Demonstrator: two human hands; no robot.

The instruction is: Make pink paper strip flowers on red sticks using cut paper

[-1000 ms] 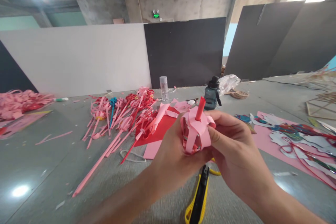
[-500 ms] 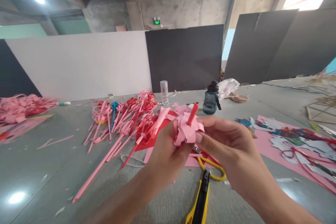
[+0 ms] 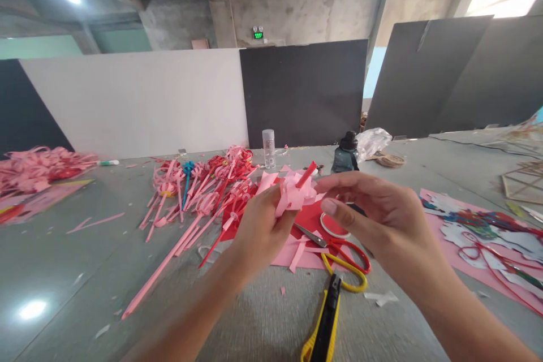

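My left hand (image 3: 261,229) is closed around a pink paper flower (image 3: 291,195) with cut, curled petals. A red paper stick (image 3: 306,174) pokes up out of its middle, tilted to the right. Just right of the petals is my right hand (image 3: 382,220), its thumb and fingers apart; whether a fingertip touches a petal, I cannot tell. Below the hands lie red-handled scissors (image 3: 360,257) on red paper (image 3: 307,218) and pink paper strips. Nearer me are a yellow loop handle (image 3: 360,284) and a yellow-and-black utility knife (image 3: 326,322). A white ring (image 3: 338,235) lies by the scissors.
Several pink and red paper flowers on stems (image 3: 212,186) are piled to the left. Farther left is a heap of pink paper strips (image 3: 42,167). A clear bottle (image 3: 268,150) and a dark water bottle (image 3: 345,155) stand behind. Pink sheets with cutouts (image 3: 436,237) lie right.
My right hand has come off the flower, its thumb moving away from the petals. The flower has shifted slightly left and tipped in my left hand, uncovering the scissors and white ring.
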